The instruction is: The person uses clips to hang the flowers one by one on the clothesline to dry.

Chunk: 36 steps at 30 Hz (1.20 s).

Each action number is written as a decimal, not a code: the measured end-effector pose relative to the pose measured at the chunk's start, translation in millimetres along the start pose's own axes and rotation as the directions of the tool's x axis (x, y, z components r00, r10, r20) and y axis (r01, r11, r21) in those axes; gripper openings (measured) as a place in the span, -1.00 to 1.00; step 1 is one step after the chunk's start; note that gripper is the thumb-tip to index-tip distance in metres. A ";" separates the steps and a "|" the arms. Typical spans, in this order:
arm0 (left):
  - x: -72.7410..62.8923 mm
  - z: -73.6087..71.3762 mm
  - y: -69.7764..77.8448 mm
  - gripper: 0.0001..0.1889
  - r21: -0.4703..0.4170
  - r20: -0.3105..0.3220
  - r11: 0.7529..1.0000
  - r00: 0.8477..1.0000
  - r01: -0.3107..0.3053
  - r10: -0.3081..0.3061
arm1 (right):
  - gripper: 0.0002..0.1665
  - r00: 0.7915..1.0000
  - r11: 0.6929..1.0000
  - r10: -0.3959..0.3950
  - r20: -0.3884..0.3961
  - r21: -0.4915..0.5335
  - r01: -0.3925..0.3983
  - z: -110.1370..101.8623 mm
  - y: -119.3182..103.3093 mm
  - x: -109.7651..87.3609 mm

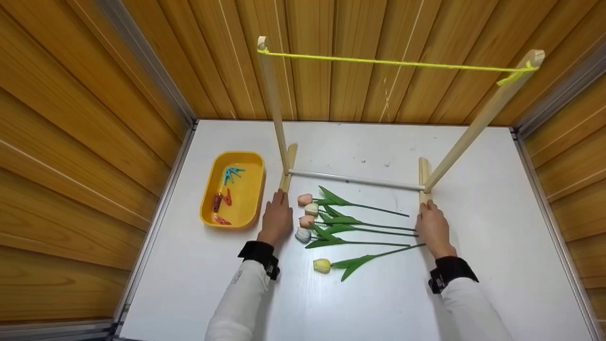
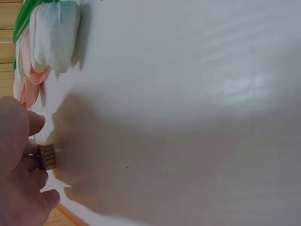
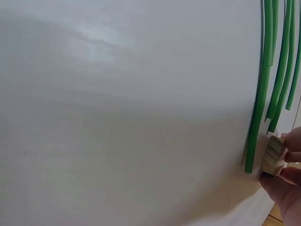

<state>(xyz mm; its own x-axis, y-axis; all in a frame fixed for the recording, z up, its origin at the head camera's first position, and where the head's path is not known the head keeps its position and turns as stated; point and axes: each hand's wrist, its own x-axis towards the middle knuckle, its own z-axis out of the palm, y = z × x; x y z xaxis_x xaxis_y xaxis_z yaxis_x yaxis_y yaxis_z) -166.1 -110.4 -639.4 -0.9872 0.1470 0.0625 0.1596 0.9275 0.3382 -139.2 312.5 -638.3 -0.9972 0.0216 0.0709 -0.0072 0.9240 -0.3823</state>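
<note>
A wooden stand has two upright posts, a pale crossbar point(image 1: 355, 179) low between them and a yellow string point(image 1: 378, 61) tied across their tops. My left hand point(image 1: 277, 217) grips the near end of the stand's left foot point(image 2: 47, 157), thumb on one side and fingers on the other. The right foot's near end point(image 3: 274, 156) is pinched by my right hand point(image 1: 434, 229). Between the hands lie several artificial tulips with green stems: pink ones point(image 1: 305, 199), a cream one point(image 1: 311, 209), a pale blue one point(image 1: 303, 235) and a yellow one point(image 1: 322, 265). Their stem ends lie beside the right hand.
Left of the left hand, a yellow tray point(image 1: 246, 208) holds blue clothespins point(image 1: 232, 174) and red clothespins point(image 1: 227, 197). All stands on a white table point(image 1: 364, 308), with wood-slat walls point(image 1: 312, 94) at the back and both sides.
</note>
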 end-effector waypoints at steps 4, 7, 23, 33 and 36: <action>-7.9 4.3 0.3 -0.45 0.020 -0.016 1.000 1.000 0.016 -0.016 | -0.60 1.000 1.000 -0.021 0.007 -0.002 0.021 -0.2 0.7 0.3; -11.4 7.1 1.3 -0.44 0.011 -0.025 1.000 0.999 0.024 -0.023 | -0.60 1.000 0.999 -0.031 0.003 -0.012 0.031 -0.9 2.0 1.7; -4.3 -4.1 3.2 -0.53 -0.098 -0.079 0.989 0.989 0.115 -0.123 | -0.48 0.998 0.987 0.057 0.039 0.149 -0.062 -11.3 8.0 6.1; 11.9 4.2 4.1 -0.68 -0.054 -0.135 0.975 0.966 0.215 -0.221 | -0.82 0.999 0.999 0.023 -0.033 0.035 -0.022 -9.0 4.6 9.9; 12.3 6.6 6.0 -0.67 -0.026 -0.167 0.979 0.965 0.200 -0.202 | -0.84 0.997 1.000 0.003 -0.072 0.010 -0.003 -7.0 5.5 8.1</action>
<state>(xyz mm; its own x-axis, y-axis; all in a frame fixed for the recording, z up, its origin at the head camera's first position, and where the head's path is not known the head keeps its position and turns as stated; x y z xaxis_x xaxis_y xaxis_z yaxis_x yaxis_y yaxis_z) -177.3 -100.8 -642.8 -0.9836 -0.1023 0.1486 -0.0409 0.9287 0.3686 -146.7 320.4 -633.3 -0.9894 0.0522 0.1356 -0.0052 0.9199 -0.3921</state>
